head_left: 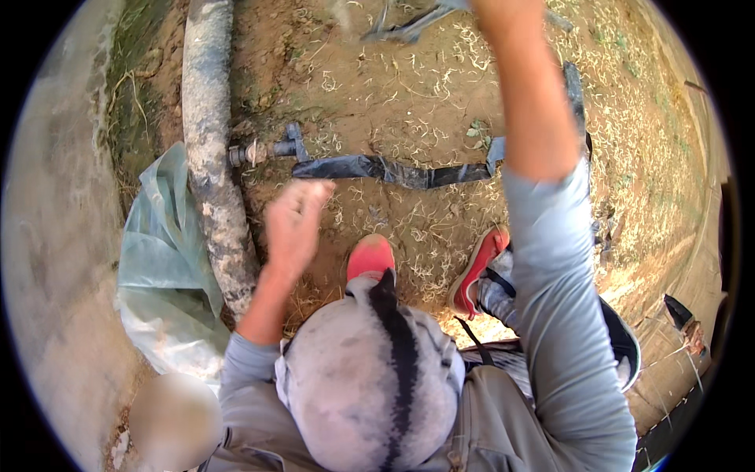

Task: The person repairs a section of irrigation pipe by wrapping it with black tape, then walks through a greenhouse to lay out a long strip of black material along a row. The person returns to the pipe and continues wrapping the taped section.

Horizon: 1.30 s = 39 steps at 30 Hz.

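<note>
My left hand (296, 222) is raised over the soil beside the thick pipe, its fingers curled together and slightly blurred. Whatever they might hold is too small to make out. Just beyond it lies a flat black plastic hose (425, 178), twisted along its length. A small dark fitting (255, 151) sticks out from the pipe's side near the hose's left end. Reaching far forward, my right hand (502, 6) is mostly cut off by the upper edge, so its fingers are hidden. Close to it, a blurred grey-black plastic strip (413, 25) hangs or lies at the top.
A thick, dirt-stained pipe (208, 94) runs along the left, with a crumpled translucent plastic sheet (169, 267) beside it. Left of that is a pale concrete surface (55, 236). Soil strewn with dry straw surrounds my red shoes (371, 258). Cardboard (668, 358) lies at the right.
</note>
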Tool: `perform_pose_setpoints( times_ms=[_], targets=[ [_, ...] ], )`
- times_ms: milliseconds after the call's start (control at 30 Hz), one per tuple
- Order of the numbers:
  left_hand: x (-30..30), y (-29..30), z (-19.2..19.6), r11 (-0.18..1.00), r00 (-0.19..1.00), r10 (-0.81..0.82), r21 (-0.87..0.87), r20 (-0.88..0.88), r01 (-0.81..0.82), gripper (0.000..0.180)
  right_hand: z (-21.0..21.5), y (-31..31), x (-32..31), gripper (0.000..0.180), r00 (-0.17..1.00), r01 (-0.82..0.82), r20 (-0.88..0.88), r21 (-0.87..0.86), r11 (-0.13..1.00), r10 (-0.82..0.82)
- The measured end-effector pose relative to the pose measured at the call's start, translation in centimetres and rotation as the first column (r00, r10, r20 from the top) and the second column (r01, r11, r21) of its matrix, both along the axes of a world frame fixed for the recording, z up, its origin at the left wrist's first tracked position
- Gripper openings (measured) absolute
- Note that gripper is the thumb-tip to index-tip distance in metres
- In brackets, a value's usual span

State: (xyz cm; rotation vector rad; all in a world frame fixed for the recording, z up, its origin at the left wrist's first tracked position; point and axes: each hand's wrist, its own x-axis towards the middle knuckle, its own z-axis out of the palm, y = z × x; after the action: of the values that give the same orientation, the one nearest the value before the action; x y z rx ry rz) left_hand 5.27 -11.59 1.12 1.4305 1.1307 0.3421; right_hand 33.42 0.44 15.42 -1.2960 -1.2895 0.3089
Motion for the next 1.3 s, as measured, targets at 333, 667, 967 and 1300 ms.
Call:
perform_pose_setpoints(
  times_ms=[333, 667, 967, 1300],
  targets=[
    [5.6, -4.6, -9.0, 0.339, 0.567, 0.808, -0.914, 0.161, -0.224, 0.030, -19.0, -17.6, -6.9, 0.030, 0.931, -0.331, -0.214, -0.836, 0.438, 0.296],
    [5.6, -3.0, -4.2, 0.338, 0.347, 0.920, -0.822, 0.185, -0.459, 0.020, -17.5, -26.3, -9.5, 0.029, 0.413, -0.470, -0.748, -0.663, 0.582, -0.519],
    [3.9, -4.7, -2.5, 0.449, 0.442, 0.883, -0.563, 0.159, -0.693, 0.022, -18.1, -20.7, -14.8, 0.027, -0.012, -0.182, -0.857, -0.506, 0.843, -0.516],
    [2.9, -3.7, -2.8, 0.305, 0.327, 0.942, -0.593, 0.074, -0.745, 0.027, -20.2, -22.7, -6.1, 0.029, 0.277, 0.116, -0.716, -0.638, 0.762, -0.641]
  ],
)
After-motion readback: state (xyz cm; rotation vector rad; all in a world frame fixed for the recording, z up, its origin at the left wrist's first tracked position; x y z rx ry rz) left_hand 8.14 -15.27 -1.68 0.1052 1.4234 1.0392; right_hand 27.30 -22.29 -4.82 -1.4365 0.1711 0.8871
